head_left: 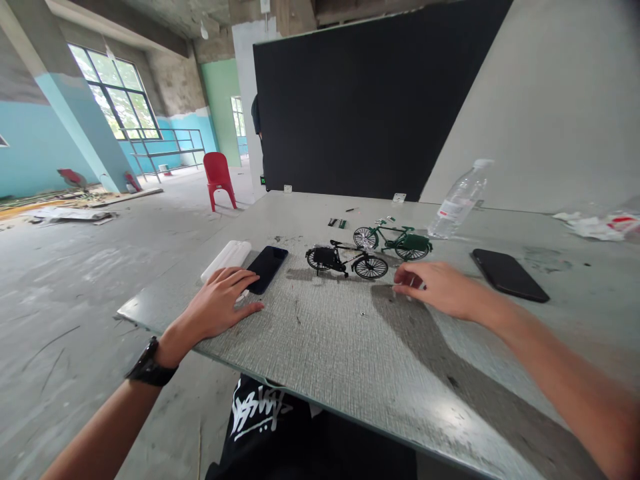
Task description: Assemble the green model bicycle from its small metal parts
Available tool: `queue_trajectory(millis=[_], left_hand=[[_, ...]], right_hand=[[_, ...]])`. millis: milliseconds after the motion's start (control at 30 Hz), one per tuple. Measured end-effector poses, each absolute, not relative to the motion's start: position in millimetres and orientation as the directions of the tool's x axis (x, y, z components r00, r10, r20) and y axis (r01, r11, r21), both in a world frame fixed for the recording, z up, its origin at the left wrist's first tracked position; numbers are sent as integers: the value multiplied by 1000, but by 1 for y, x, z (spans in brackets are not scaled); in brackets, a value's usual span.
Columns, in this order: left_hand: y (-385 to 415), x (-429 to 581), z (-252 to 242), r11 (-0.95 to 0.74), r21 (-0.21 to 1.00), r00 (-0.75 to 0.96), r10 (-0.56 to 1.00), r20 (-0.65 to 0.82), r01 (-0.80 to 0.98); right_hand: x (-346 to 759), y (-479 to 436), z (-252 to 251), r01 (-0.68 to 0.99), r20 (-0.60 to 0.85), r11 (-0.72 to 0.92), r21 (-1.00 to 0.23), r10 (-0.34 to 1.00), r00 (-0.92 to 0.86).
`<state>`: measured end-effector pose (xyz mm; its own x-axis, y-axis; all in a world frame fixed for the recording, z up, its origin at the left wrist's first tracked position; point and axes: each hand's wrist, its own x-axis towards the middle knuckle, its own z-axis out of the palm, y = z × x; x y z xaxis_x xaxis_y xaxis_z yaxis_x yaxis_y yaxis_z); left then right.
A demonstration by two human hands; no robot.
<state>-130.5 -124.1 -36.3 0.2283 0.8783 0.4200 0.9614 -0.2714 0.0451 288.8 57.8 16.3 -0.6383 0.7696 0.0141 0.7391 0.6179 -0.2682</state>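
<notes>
A small black model bicycle [345,259] stands upright in the middle of the grey table, with its front wheel toward my right hand [433,287]. Just behind it is a green model bicycle [393,239], facing the other way. My right hand hovers or rests close to the black bicycle's front wheel, fingers bent and thumb apart, with no object visible in it. My left hand [223,303] lies flat with spread fingers on the table, fingertips touching the edge of a dark smartphone [269,269]. A white case [227,259] lies behind that hand, partly covered.
A clear plastic bottle [460,200] stands at the back right, near another black phone [509,275]. Small dark parts [337,223] lie behind the bicycles. Crumpled plastic [600,223] sits far right. A black panel [360,107] rises behind the table; a red chair [219,177] stands beyond.
</notes>
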Motion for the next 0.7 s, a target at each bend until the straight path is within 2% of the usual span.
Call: queue_trajectory(millis=[700], left_hand=[[-124, -130, -36, -265, 43, 225, 884, 410, 963]], right_hand=[[289, 56, 19, 764, 29, 604, -228, 788, -615]])
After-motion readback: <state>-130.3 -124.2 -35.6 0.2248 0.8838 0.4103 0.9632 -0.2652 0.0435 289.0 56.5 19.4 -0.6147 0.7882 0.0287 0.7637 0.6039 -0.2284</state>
